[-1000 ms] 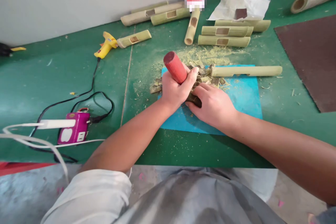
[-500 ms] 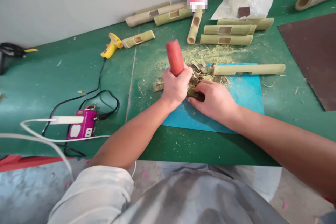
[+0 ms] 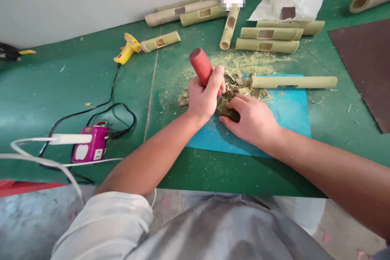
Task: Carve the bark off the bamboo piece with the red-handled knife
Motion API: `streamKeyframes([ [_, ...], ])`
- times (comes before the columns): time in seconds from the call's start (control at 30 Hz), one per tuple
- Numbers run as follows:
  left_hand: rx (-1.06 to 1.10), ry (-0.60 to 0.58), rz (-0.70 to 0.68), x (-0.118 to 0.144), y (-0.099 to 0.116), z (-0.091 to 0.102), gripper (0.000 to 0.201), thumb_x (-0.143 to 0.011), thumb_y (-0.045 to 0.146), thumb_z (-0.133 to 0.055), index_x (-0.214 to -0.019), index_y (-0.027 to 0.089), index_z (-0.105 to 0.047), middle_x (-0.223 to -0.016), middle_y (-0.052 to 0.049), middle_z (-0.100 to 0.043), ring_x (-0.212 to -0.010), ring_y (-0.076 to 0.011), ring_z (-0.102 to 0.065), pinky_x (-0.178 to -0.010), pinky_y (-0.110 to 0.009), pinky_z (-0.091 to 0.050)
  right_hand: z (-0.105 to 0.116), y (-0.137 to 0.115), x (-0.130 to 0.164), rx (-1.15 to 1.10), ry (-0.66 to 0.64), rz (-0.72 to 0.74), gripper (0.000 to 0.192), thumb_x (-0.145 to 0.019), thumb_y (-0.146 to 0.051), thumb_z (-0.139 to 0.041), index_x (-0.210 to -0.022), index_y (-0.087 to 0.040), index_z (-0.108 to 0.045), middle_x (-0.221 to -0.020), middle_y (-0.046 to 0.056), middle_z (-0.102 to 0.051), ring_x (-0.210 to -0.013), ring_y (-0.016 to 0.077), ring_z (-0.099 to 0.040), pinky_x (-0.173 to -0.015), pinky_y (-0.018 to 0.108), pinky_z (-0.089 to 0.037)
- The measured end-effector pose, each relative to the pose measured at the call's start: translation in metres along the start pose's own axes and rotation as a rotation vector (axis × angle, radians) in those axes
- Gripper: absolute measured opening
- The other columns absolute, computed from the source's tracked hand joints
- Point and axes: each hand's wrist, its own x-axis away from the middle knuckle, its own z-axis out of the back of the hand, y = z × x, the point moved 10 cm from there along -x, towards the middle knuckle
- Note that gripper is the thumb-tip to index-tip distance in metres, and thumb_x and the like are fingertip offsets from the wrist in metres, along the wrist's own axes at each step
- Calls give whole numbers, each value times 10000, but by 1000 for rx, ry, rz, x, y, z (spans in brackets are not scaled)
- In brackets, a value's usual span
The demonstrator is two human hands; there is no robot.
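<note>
Left hand (image 3: 203, 99): closed round red cylindrical handle (image 3: 200, 64).
Right hand (image 3: 254, 120): pinching dark-brown curved piece (image 3: 234, 114) over bright-blue flat sheet (image 3: 292, 109).
Handle slip: curved surface could deflect it into right hand.

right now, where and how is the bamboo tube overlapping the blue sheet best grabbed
I'd grip the bamboo tube near its right end, coming from the right: that end juts past the blue sheet, away from the chips crowding its left end.

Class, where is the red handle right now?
In the head view, the red handle is just above centre, tilted in the left hand, to the left of the right hand and the dark piece it holds.
</note>
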Motion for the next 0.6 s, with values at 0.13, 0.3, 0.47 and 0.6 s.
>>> streamKeyframes([
  [0.13,82,41,-85,0,-1,3,442,-934,623,-635,-774,212,-628,-582,35,-493,-505,-93,-467,-562,-290,-424,0,-2,1,21,-11,4,137,-875,-291,-699,-891,-158,-672,-932,101,-685,-854,235,-613,-714,323,-416],
  [0.3,53,67,-195,3,8,9,310,-940,521,-684,-837,234,-629,-644,33,-549,-521,-97,-485,-588,-293,-456,-1,-3,2,43,-12,17,161,-885,-308,-702,-901,-149,-678,-950,108,-687,-878,244,-626,-718,326,-422],
  [0.47,-56,15,-269,8,18,5,351,-952,455,-676,-710,214,-594,-660,15,-557,-579,-106,-522,-632,-300,-478,-1,-4,2,41,-4,27,147,-884,-298,-699,-892,-154,-672,-931,97,-676,-858,232,-613,-708,321,-413],
  [0.6,-69,1,-289,9,18,5,327,-957,447,-662,-726,223,-604,-661,16,-567,-599,-115,-544,-634,-302,-477,-1,-4,2,37,-13,23,139,-885,-297,-701,-885,-162,-664,-929,90,-674,-847,224,-602,-701,315,-401],
])
